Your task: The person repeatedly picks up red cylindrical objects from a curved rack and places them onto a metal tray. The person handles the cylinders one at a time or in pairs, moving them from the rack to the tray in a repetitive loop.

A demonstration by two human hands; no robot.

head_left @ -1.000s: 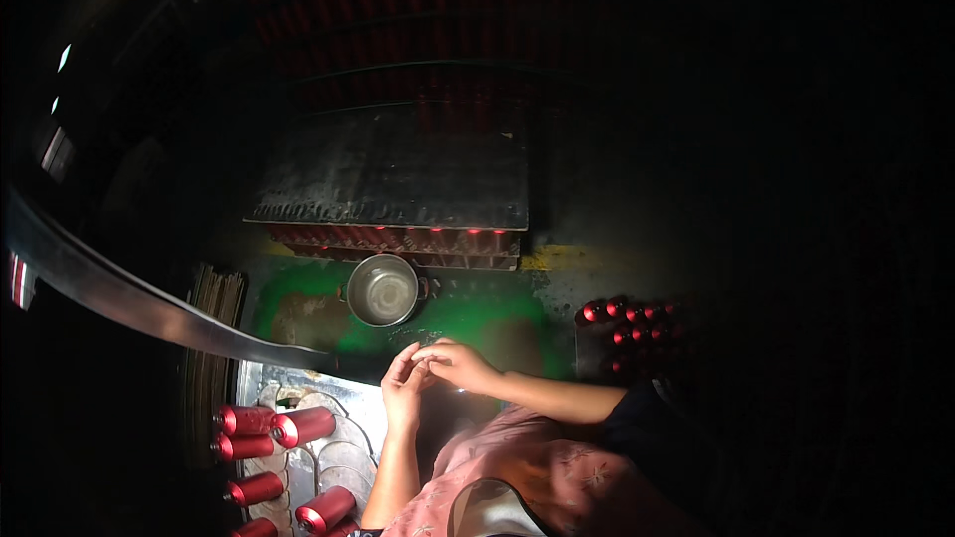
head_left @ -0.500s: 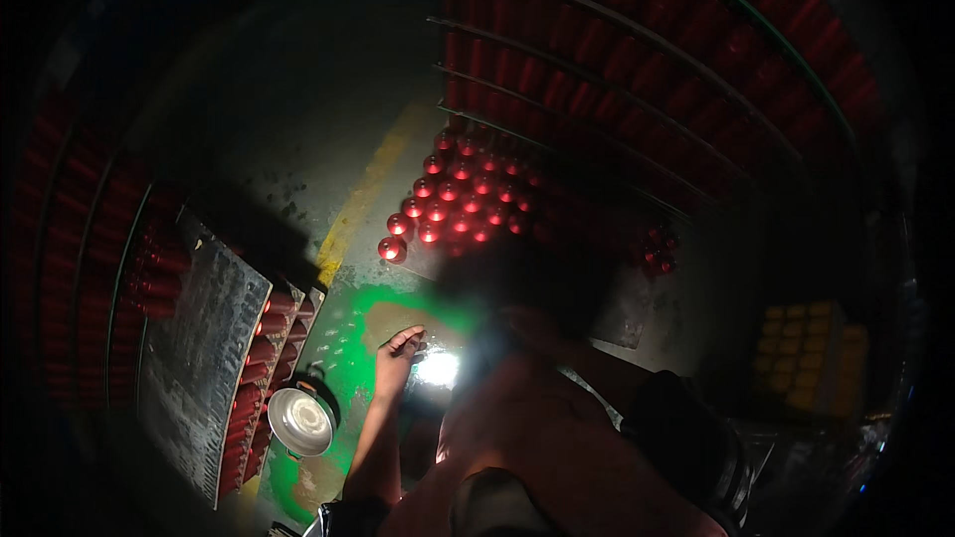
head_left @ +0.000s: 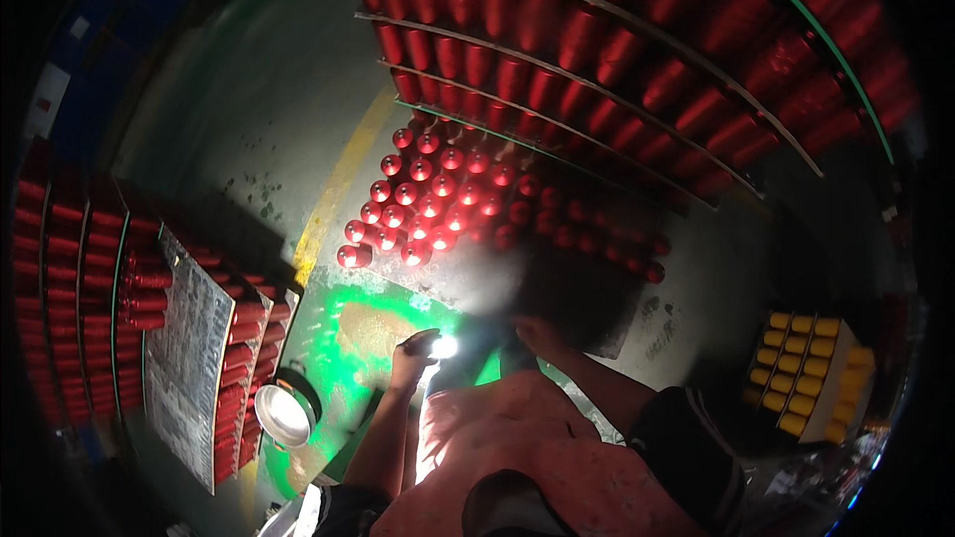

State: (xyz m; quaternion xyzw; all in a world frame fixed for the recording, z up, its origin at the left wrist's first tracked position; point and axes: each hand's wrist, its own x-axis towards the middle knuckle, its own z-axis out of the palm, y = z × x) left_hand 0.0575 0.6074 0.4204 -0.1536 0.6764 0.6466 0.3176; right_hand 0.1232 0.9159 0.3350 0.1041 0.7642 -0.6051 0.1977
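Note:
My left hand (head_left: 408,362) is in front of my lap with its fingers bent together. A small dark shape shows at the fingertips, right beside a bright white light (head_left: 445,346) whose glare hides its kind. My right hand (head_left: 538,337) is to the right, above my knee, in shadow, and its fingers are too dark to read. Beyond both hands, several shiny red bottle-shaped metal pieces (head_left: 430,206) stand upright in rows on a dark board (head_left: 438,283).
A tall rack of red cylinders (head_left: 512,80) fills the far right. To the left, a grey-topped stack (head_left: 194,338) holds more red cylinders, with a metal pan (head_left: 284,416) beside it. Yellow pieces (head_left: 796,368) are racked at the right. A yellow line (head_left: 338,179) crosses the floor.
The view has brightened and shifted, with the red pieces now lower left. My right hand has come out of the dark. The glare now sits at my left fingertips and is smaller.

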